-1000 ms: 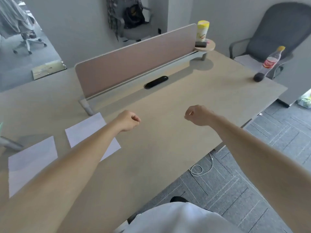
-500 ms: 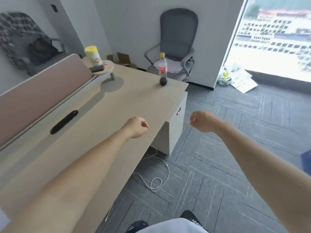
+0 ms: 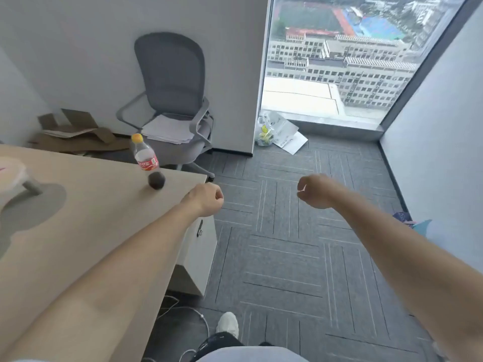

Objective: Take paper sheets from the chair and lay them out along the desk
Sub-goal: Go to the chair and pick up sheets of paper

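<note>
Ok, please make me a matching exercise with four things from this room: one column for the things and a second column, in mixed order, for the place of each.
Things
1. paper sheets
2. bottle
3. plastic bag
4. cardboard

Places
a. on the floor beside the window
b. near the corner of the desk
c. on the floor against the wall, beyond the desk
d. on the seat of the chair

Pairs: 1-d, 2-b, 3-a, 4-c
</note>
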The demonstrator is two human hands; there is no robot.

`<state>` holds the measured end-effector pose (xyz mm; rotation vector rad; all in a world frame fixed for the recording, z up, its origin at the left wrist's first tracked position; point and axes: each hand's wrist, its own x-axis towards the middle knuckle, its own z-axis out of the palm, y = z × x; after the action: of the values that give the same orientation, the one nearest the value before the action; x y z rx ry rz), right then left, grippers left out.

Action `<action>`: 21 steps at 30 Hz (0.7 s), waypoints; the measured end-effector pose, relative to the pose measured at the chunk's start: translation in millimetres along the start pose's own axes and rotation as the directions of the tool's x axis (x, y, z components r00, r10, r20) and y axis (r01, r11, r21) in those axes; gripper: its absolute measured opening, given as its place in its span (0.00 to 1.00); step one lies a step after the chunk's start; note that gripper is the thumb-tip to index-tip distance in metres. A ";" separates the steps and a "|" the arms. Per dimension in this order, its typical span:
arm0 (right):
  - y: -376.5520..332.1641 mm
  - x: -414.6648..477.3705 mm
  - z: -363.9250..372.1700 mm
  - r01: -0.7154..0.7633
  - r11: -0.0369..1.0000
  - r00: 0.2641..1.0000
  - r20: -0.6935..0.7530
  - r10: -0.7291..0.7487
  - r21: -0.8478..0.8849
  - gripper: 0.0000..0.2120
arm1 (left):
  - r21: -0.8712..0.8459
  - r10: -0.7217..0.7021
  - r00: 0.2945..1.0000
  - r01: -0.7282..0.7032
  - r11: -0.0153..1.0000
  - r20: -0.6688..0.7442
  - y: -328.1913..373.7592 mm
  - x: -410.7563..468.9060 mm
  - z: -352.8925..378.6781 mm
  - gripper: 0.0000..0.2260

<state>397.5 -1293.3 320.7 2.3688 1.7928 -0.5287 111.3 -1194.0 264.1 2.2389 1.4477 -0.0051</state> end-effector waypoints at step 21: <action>22.1 425.1 -131.3 0.356 0.934 0.931 0.095 -0.354 -0.009 0.14 | 0.044 -0.382 0.923 0.384 0.922 -0.048 3.0 331.6 -96.9 0.10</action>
<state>545.0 -873.9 292.7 1.9705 2.1810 -0.6364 237.0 -872.2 267.9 1.9667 1.9058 -0.1286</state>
